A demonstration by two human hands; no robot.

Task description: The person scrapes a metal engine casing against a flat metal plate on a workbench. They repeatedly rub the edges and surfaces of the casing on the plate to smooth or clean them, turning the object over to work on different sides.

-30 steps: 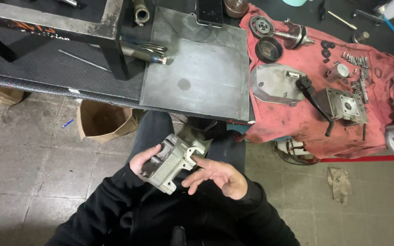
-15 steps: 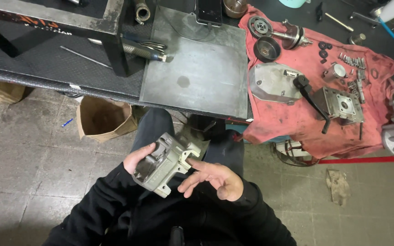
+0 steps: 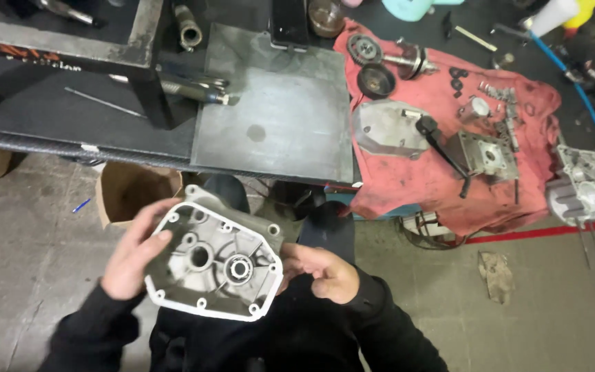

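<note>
A grey cast-metal engine case half (image 3: 216,264) is held over my lap, its hollow inner side facing up, with a bearing seat near the middle and bolt holes round its rim. My left hand (image 3: 132,258) grips its left edge, fingers curled over the rim. My right hand (image 3: 324,271) holds the right edge between thumb and fingers. Both sleeves are black.
Ahead stands a dark workbench with a grey metal plate (image 3: 277,124). A red cloth (image 3: 449,138) on the right carries gears, a cover, a black lever and several small parts. Another grey casting (image 3: 580,186) lies at the far right. A cardboard box (image 3: 132,196) sits on the floor.
I have turned the case half so that its open inner face now points up at the camera. My right hand moved from beneath it to its right edge.
</note>
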